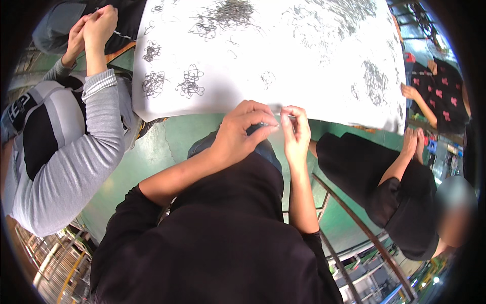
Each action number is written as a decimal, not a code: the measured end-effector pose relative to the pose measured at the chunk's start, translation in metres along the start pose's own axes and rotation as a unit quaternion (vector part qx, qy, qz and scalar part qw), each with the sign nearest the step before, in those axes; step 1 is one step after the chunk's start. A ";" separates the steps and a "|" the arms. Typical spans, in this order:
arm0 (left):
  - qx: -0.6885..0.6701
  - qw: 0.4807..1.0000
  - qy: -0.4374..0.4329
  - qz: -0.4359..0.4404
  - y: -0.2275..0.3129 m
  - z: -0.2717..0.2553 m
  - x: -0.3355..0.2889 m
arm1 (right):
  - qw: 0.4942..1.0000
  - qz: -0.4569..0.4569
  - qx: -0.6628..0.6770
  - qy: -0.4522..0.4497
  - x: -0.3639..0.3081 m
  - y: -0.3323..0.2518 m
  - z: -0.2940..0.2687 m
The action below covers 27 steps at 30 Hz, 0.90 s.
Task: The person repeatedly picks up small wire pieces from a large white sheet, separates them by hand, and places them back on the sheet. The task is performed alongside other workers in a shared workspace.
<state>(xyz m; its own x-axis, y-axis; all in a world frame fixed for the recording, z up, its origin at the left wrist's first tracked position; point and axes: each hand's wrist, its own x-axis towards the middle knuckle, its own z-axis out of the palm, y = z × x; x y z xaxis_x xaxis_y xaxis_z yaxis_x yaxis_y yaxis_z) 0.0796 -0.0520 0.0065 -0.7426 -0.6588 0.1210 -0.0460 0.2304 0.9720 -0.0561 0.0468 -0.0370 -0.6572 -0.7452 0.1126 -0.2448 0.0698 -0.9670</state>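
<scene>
Both our forearms come up from the lower edge, bare below black sleeves, meeting at the near edge of the white table (304, 66). Green floor (152, 152) below; co-workers sit either side. Left hand (243, 134) and right hand (296, 134) are each pinched shut, fingertips almost touching; a small wire piece (281, 112) seems to sit between them, too small to confirm. Tangled wire piles (190, 83) lie on the table.

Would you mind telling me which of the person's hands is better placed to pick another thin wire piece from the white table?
Probably the right hand: its fingers pinch at the white table's near edge, while the left hand curls just short of it.
</scene>
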 end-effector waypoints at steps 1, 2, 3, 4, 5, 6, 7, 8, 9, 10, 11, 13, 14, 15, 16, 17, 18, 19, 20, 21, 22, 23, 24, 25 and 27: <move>0.014 1.000 0.008 0.004 -0.001 0.000 -0.002 | 0.998 0.000 -0.050 -0.024 0.017 0.006 0.001; 0.018 1.000 0.012 0.000 -0.001 -0.001 -0.004 | 0.997 -0.018 -0.064 -0.046 0.037 0.015 0.009; 0.024 1.000 0.018 0.000 -0.001 -0.002 -0.005 | 0.993 -0.049 -0.081 -0.069 0.061 0.023 0.019; 0.032 0.999 0.026 0.001 -0.001 -0.002 -0.006 | 0.988 -0.045 -0.116 -0.096 0.085 0.031 0.032; 0.030 0.999 0.034 -0.001 -0.001 -0.001 -0.007 | 0.980 -0.051 -0.150 -0.124 0.108 0.038 0.047; 0.025 0.999 0.040 -0.007 0.000 0.000 -0.008 | 0.966 -0.054 -0.204 -0.149 0.128 0.044 0.062; 0.023 0.998 0.048 -0.013 0.001 0.000 -0.009 | 0.949 -0.065 -0.255 -0.171 0.147 0.048 0.076; 0.023 0.998 0.055 -0.017 0.002 0.001 -0.010 | 0.937 -0.045 -0.293 -0.184 0.165 0.051 0.091; 0.024 0.998 0.064 -0.011 0.002 0.001 -0.011 | 0.924 -0.033 -0.328 -0.196 0.179 0.054 0.105; 0.023 0.997 0.072 -0.017 0.003 0.002 -0.012 | 0.906 -0.009 -0.368 -0.207 0.189 0.056 0.116; 0.023 0.996 0.079 -0.022 0.003 0.002 -0.012 | 0.891 -0.015 -0.394 -0.227 0.196 0.057 0.123; 0.019 0.995 0.099 -0.026 0.003 0.003 -0.013 | 0.849 -0.006 -0.458 -0.264 0.205 0.057 0.137; 0.029 0.994 0.103 -0.020 0.003 0.003 -0.013 | 0.827 -0.015 -0.488 -0.278 0.207 0.056 0.142; 0.038 0.994 0.106 -0.014 0.002 0.003 -0.012 | 0.805 -0.023 -0.517 -0.290 0.209 0.055 0.145; 0.045 0.993 0.107 -0.008 0.002 0.003 -0.012 | 0.781 -0.029 -0.546 -0.302 0.210 0.055 0.145; 0.049 0.992 0.115 -0.002 0.001 0.003 -0.012 | 0.797 -0.038 -0.529 -0.289 0.208 0.055 0.139; 0.051 0.991 0.123 0.003 0.000 0.004 -0.011 | 0.819 -0.021 -0.502 -0.278 0.208 0.056 0.130; 0.054 0.990 0.130 0.008 -0.001 0.005 -0.011 | 0.839 -0.002 -0.474 -0.265 0.207 0.056 0.119; 0.052 0.990 0.128 0.009 -0.002 0.006 -0.010 | 0.865 0.001 -0.434 -0.252 0.208 0.057 0.109; 0.050 0.991 0.123 0.012 -0.004 0.006 -0.010 | 0.898 0.003 -0.377 -0.229 0.203 0.058 0.099; 0.046 0.992 0.115 0.015 -0.005 0.006 -0.010 | 0.930 0.065 -0.269 -0.244 0.200 0.059 0.088; 0.049 0.993 0.109 0.016 -0.005 0.007 -0.011 | 0.946 0.130 -0.160 -0.249 0.195 0.058 0.075; 0.050 0.994 0.100 0.019 -0.006 0.007 -0.012 | 0.947 0.211 -0.072 -0.230 0.187 0.057 0.063; 0.052 0.994 0.091 0.022 -0.007 0.008 -0.012 | 0.950 0.223 -0.041 -0.215 0.175 0.054 0.050; 0.049 0.995 0.075 0.039 -0.011 0.008 -0.011 | 0.954 0.238 -0.008 -0.182 0.150 0.043 0.029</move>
<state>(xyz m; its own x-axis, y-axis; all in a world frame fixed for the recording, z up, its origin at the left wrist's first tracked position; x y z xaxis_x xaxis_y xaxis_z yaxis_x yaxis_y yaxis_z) 0.0828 -0.0414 -0.0072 -0.6383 -0.7345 0.2305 -0.0629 0.3483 0.9353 -0.1447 -0.0817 -0.0683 -0.4072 -0.8072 -0.4274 0.0065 0.4653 -0.8851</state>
